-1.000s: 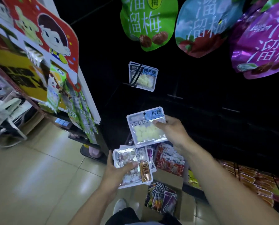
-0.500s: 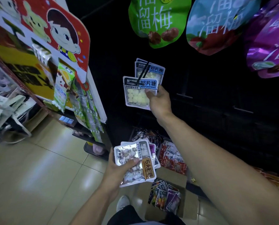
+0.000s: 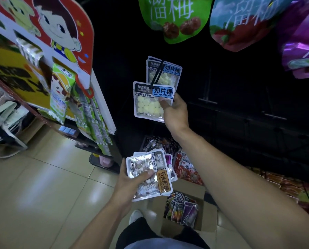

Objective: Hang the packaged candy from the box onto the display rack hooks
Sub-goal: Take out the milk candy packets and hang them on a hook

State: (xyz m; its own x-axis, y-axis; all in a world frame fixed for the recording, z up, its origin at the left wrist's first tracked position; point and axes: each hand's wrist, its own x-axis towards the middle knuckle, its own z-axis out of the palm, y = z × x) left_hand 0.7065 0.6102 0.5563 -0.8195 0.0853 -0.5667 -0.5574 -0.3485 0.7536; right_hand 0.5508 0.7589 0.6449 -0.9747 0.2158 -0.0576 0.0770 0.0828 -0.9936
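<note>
Two hands; one milk-candy packet held, two more on one hook; three large plum bags above; one cardboard box on the floor.

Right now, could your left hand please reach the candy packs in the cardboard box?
Probably not freely: the left hand grips a stack of packs, though the open cardboard box sits uncovered below.

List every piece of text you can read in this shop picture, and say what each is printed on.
"奶片糖 NAIPIANTANG": blue-labelled milk candy packet in the right hand, and on the hung packet behind.
"溜梅": green bag and blue bag above.
"不二家": green carton at left.
Brown label on the stone candy packet in the left hand: too blurred.
</note>
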